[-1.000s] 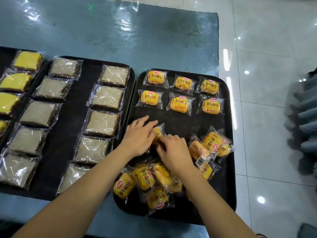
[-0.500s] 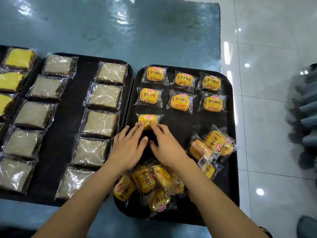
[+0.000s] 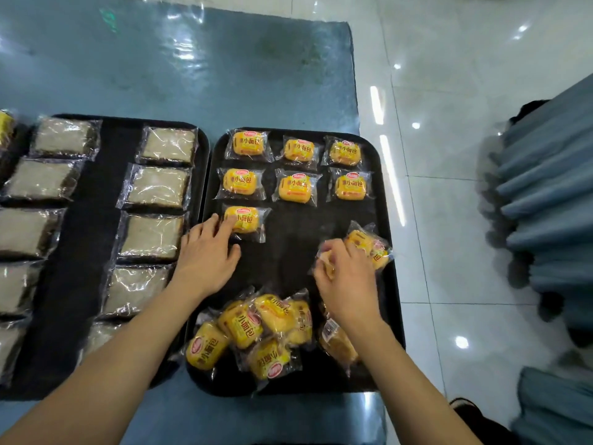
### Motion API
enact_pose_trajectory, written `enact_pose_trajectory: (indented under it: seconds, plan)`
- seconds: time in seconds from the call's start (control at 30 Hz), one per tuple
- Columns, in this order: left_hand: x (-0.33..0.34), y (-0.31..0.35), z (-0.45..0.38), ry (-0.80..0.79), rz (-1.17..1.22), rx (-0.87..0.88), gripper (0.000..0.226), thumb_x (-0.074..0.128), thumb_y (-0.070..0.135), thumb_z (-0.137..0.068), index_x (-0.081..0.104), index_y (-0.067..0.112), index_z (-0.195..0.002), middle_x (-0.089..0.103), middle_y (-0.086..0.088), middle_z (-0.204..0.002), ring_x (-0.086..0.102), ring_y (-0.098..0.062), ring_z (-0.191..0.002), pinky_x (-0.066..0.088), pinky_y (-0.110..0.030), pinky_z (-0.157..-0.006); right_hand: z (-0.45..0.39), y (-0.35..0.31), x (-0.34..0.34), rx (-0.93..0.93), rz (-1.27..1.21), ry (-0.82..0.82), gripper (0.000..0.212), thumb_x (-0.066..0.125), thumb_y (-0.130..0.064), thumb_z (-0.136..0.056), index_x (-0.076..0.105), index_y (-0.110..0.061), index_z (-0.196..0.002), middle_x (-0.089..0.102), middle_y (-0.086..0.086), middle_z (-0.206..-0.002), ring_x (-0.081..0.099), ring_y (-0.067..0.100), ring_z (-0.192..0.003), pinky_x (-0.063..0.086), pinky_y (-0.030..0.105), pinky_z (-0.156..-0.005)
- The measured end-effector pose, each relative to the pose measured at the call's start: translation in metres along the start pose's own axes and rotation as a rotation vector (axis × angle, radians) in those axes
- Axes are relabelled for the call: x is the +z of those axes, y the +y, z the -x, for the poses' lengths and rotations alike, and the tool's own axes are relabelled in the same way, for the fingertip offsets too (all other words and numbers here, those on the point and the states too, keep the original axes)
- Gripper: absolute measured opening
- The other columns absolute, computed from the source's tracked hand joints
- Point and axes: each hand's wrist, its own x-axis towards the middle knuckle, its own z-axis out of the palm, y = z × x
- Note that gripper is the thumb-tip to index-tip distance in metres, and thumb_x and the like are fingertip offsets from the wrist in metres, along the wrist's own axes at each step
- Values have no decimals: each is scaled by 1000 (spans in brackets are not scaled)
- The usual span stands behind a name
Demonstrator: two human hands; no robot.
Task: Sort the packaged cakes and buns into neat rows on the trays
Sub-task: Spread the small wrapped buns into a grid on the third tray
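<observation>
Two black trays are sitting side by side on a blue-covered table (image 3: 224, 75). On the right tray (image 3: 383, 284), six yellow packaged buns are lying in two rows of three along the far edge, from the far-left bun (image 3: 247, 143) across to the far-right bun (image 3: 345, 152). A seventh bun (image 3: 245, 220) is lying by the left edge, just below the second row, starting a third row. The left hand (image 3: 207, 255) is resting palm down with its fingers spread, its fingertips (image 3: 229, 223) touching the near-left side of that seventh bun; it is gripping nothing. The right hand (image 3: 345, 281) is curling its fingers around a wrapped bun (image 3: 325, 263) near the right edge of the tray, just beside a small pile of buns (image 3: 372, 247) that is lying against that edge. A loose heap of buns (image 3: 253, 329) is sitting by the near edge of the right tray, with one more packet (image 3: 337, 340) showing its label side under the right wrist. On the left tray (image 3: 106, 194), grey-brown wrapped cakes (image 3: 157, 187) are lying in two columns running from the far edge to the near edge. A yellow cake (image 3: 4, 128) is just showing at the far left of the view
</observation>
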Motion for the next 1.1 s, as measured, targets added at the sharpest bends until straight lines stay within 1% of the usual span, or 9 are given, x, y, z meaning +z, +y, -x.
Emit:
enact_pose_trajectory:
  seconds: [0.13, 0.3, 0.47, 0.6, 0.67, 0.73, 0.87, 1.0, 1.1]
  plan:
    - [-7, 52, 18, 17, 106, 216, 44, 43, 35, -102, 43, 28, -146, 49, 3, -147, 35, -26, -136, 31, -46, -111, 34, 43, -10, 273, 107, 144, 26, 48, -51, -99, 57, -27, -103, 63, -4, -103, 55, 18, -96, 44, 41, -90]
    - [9, 109, 32, -330, 60, 397, 48, 39, 38, -104, 33, 32, -151, 51, 4, -147, 34, -26, -139, 28, -46, -114, 45, 40, 0, 307, 111, 37, 39, 42, -52, -101, 67, -27, -117, 63, 0, -117, 53, 22, -110, 39, 43, -96]
    - [19, 98, 25, -416, 370, 223, 61, 42, 36, -105, 12, 37, -158, 52, 2, -148, 38, -24, -140, 32, -47, -116, 38, 12, 7, 137, -119, 60, 37, 48, -46, -100, 54, -34, -135, 53, -7, -132, 46, 16, -123, 35, 46, -107]
    - [6, 77, 22, -243, 454, 64, 66, 47, 28, -104, 12, 31, -159, 50, 1, -149, 48, -21, -135, 41, -43, -112, 23, -8, 18, -76, -160, -155, 51, 46, -45, -102, 36, -42, -152, 46, -10, -142, 43, 15, -128, 37, 41, -109]
    - [-3, 65, 22, -132, 478, 16, 60, 46, 22, -104, 20, 26, -158, 54, 3, -142, 55, -19, -125, 47, -40, -104, 18, -15, 24, -134, -133, -260, 51, 48, -39, -101, 37, -41, -151, 47, -9, -143, 45, 18, -127, 37, 41, -109]
    - [-8, 52, 21, -84, 403, 43, 53, 46, 19, -103, 32, 24, -153, 55, 3, -137, 55, -18, -124, 47, -39, -104, 14, -15, 28, -129, -147, -262, 45, 51, -32, -99, 47, -37, -144, 52, -8, -136, 49, 17, -120, 41, 40, -106]
    - [-5, 38, 25, -121, 306, 90, 38, 47, 20, -102, 52, 21, -140, 59, -1, -134, 56, -20, -120, 48, -39, -101, 7, 0, 29, 31, -198, -90, 27, 56, -25, -96, 62, -26, -122, 54, -8, -116, 53, 15, -109, 50, 35, -93]
    - [5, 43, 30, -236, 349, 73, 34, 42, 25, -105, 51, 29, -138, 60, 1, -127, 56, -14, -82, 43, -28, -66, -6, 2, 26, 88, -238, -105, 27, 56, -28, -98, 55, -27, -125, 55, -4, -116, 54, 17, -106, 51, 35, -85]
    - [13, 50, 28, -300, 440, 28, 36, 43, 29, -105, 46, 33, -141, 58, 2, -134, 60, -9, -85, 48, -28, -69, -9, -4, 29, 78, -299, -228, 42, 54, -32, -99, 41, -34, -139, 53, -3, -117, 55, 18, -104, 47, 33, -82]
